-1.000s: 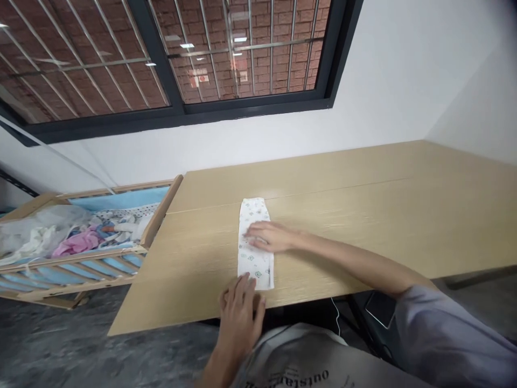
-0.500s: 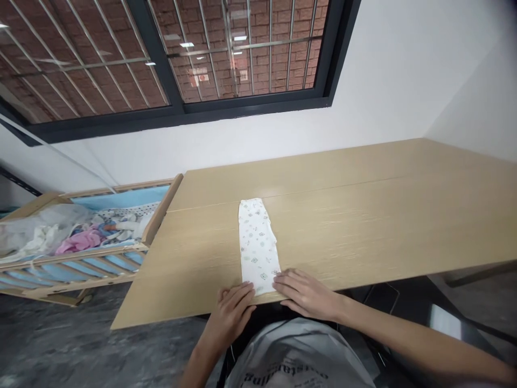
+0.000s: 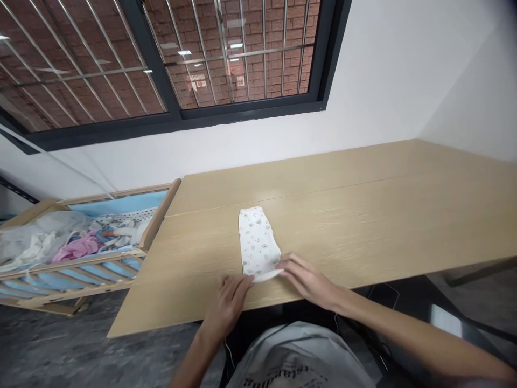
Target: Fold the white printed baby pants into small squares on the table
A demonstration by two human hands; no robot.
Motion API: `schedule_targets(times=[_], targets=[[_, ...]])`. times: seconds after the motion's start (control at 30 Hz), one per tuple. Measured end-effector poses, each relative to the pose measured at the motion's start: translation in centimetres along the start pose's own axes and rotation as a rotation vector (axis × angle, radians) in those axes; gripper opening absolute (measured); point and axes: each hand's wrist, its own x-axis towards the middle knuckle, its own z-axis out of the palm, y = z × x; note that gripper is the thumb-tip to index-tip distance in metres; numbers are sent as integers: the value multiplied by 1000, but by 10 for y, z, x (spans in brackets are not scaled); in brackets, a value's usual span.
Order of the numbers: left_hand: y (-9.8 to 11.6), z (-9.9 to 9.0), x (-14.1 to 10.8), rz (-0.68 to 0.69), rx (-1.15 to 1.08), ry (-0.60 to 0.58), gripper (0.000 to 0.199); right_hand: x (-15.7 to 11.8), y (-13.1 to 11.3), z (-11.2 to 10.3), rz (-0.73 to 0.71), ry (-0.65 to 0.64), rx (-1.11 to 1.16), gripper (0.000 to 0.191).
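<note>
Left hand (image 3: pixel 228 304) and right hand (image 3: pixel 307 280) pinch a folded cotton cloth (image 3: pixel 257 242) (near end softly curled) on a wood table (image 3: pixel 363 226).

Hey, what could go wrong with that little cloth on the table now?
The folded white printed cloth lies near the front edge of the wooden table, so it might slip off onto the floor. The right hand and left hand are only at its near end, so that end could slide away and the fold might come undone.
</note>
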Motion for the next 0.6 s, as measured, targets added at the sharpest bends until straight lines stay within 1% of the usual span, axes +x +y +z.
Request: schedule_targets(times=[0.07, 0.13, 0.23, 0.37, 0.47, 0.53, 0.6], targets=[[-15, -4, 23, -9, 71, -8, 24, 24, 8, -10, 44, 19, 35, 23], [-32, -5, 48, -46, 138, -23, 22, 48, 21, -17, 82, 53, 47, 23], [-57, 2, 80, -108, 180, -41, 23, 81, 48, -20, 132, 110, 63, 23], [-91, 20, 113, -253, 191, -68, 24, 120, 95, -12, 209, 168, 97, 22], [-116, 36, 134, -385, 169, -124, 25, 146, 130, -4, 273, 200, 124, 20], [-133, 48, 147, -435, 157, -160, 27, 161, 151, 2, 318, 203, 114, 17], [-149, 62, 156, -457, 153, -182, 27, 172, 171, 8, 365, 199, 70, 15]])
